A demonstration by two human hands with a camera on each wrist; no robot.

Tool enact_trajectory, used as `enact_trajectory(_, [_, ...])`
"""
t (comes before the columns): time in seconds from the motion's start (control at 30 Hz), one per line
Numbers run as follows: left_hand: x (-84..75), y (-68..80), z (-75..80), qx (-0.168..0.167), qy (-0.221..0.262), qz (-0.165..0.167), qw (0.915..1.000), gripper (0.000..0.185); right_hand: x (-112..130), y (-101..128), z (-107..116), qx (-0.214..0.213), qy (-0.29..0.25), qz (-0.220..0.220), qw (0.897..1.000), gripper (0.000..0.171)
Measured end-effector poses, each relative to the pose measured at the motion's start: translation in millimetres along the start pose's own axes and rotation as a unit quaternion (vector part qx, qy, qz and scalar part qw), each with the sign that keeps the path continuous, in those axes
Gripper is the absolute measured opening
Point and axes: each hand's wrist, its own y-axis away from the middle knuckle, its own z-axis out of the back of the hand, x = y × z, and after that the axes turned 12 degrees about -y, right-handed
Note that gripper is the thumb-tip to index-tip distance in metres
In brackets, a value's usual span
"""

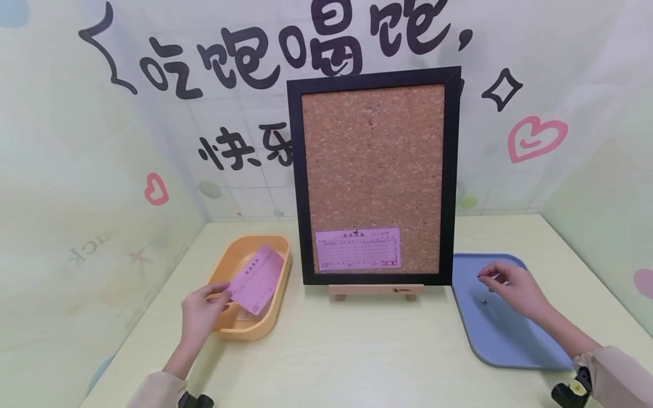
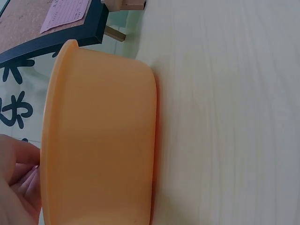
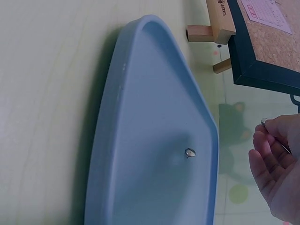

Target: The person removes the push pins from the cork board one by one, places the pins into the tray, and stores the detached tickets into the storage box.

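Observation:
At the yellow-orange basket [image 1: 224, 330], my left hand [image 1: 201, 310] pinches a purple printed receipt slip [image 1: 257, 277] by its lower left edge. The slip slants over the basket; in the left wrist view the basket wall [image 2: 101, 140] hides most of it. My right hand [image 1: 515, 288] is raised over the blue tray [image 1: 505, 345], thumb and forefinger pinching a small silvery thumbtack [image 3: 264, 121]. Another thumbtack [image 3: 190, 153] lies on the tray. Between the hands stands a black-framed cork board [image 1: 374, 170], with one purple slip [image 1: 359, 249] tacked near its bottom edge.
A small wooden easel [image 1: 376, 291] props up the cork board on the pale wooden table [image 1: 357, 351]. Behind it hangs a white cloth backdrop [image 1: 245, 113] with black lettering and pink hearts. More paper [image 1: 250, 313] lies inside the basket, under the held slip.

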Motion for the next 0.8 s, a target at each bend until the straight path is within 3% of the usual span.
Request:
enact_trajectory(0.23, [0.9,-0.5,6.5,0.077,-0.026,-0.011,0.9966,0.025,-3,2,0,0.002,-0.002,-0.001,1.0,0.004])
enact_trajectory(0.47, [4.4,-2.8,15.0,0.164,-0.067,-0.015,0.9841,0.032,-7,4,2,0.003,-0.005,-0.005,1.0,0.004])
enact_trajectory(0.6, [6.7,-4.5,15.2,0.183,-0.082,-0.023,0.9793,0.032,-8,6,2,0.006,-0.007,-0.01,1.0,0.004])
enact_trajectory(0.8, [11.1,-6.4,11.2,0.179,-0.094,-0.047,0.9783,0.029,-13,9,1,0.028,-0.002,-0.029,0.999,0.004])
